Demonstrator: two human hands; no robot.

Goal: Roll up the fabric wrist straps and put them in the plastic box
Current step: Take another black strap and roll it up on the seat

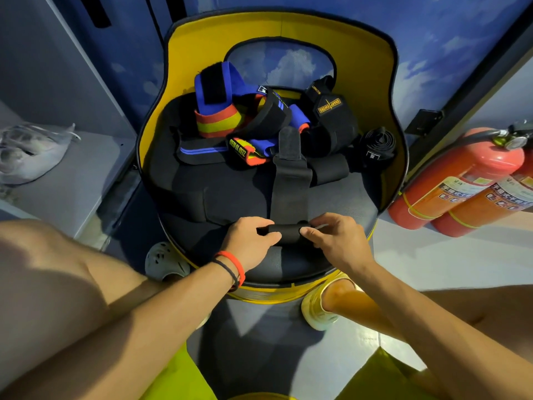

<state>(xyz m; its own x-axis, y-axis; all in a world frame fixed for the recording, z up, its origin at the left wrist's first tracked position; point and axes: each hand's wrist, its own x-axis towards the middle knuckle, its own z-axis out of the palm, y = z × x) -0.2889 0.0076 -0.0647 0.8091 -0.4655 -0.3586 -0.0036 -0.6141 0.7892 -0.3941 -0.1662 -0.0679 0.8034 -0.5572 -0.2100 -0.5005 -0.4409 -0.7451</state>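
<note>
A black fabric wrist strap (290,194) lies lengthwise on the black seat of a yellow chair (372,82). Its near end is wound into a small roll (288,232). My left hand (250,244) pinches the roll's left end, and my right hand (336,244) pinches its right end. Farther back on the seat lies a heap of several straps: a blue one with red and yellow bands (217,108), black ones with yellow lettering (328,106), and a rolled black one (376,144) at the right. No plastic box is in view.
Two red fire extinguishers (458,180) lean at the right of the chair. A grey bench (86,174) with a plastic bag (31,151) stands at the left. My knees and feet are below the chair's front edge.
</note>
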